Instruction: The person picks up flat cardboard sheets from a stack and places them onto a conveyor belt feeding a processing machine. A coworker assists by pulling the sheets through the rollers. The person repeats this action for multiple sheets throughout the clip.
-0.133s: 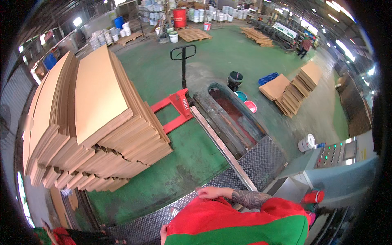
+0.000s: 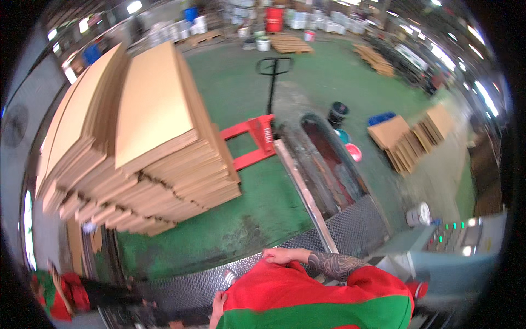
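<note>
My right hand [image 2: 278, 255] rests against the front of my red and green shirt [image 2: 285, 290], its fingers curled in. Its tattooed forearm comes from the right. Low beside the shirt's left side, my left hand [image 2: 218, 305] shows only in part, with bent fingers. Whether either hand grips anything is hidden. Beyond them, tall stacks of brown cardboard sheets [image 2: 156, 104] stand on the left. A red pallet jack [image 2: 255, 140] with a black handle reaches in beside them.
Tread-plate flooring [image 2: 353, 225] lies ahead, with a metal bar [image 2: 307, 194] and a long stained trough [image 2: 329, 159]. A control panel [image 2: 452, 236] stands right. Another person [image 2: 63, 293] is at lower left. More cardboard [image 2: 405, 145], buckets [image 2: 338, 112] and a pallet [image 2: 291, 44] sit farther off.
The view has swung left, so the stacks, pallet jack and trough sit farther right. The other person at lower left shows more fully. Both my hands keep nearly the same place against the shirt.
</note>
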Motion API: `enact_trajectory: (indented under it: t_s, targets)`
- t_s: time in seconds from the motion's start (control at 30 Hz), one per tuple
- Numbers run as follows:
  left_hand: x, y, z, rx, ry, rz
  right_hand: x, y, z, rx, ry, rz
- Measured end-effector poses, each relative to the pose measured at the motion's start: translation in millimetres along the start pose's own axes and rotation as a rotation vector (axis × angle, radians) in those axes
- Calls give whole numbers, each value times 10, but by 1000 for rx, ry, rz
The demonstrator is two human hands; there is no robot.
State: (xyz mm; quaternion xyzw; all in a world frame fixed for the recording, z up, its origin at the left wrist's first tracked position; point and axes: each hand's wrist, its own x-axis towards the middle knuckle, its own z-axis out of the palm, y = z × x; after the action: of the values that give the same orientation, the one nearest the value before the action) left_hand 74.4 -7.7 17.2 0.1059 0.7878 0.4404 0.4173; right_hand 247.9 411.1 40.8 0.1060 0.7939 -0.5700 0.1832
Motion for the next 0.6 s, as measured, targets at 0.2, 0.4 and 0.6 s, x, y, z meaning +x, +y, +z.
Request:
enact_trajectory:
  t_s: [0.2, 0.4, 0.6]
  targets:
    - [-470, 201, 222, -416, 274, -207, 413, 328, -711, -33, -143, 77]
    - [-1469, -635, 646, -570, 662, -505, 1458, -390, -1620, -654, 116, 23]
    - [-2131, -945, 1416, -464, 937, -768, 2603, -2355, -2562, -724, 630, -420]
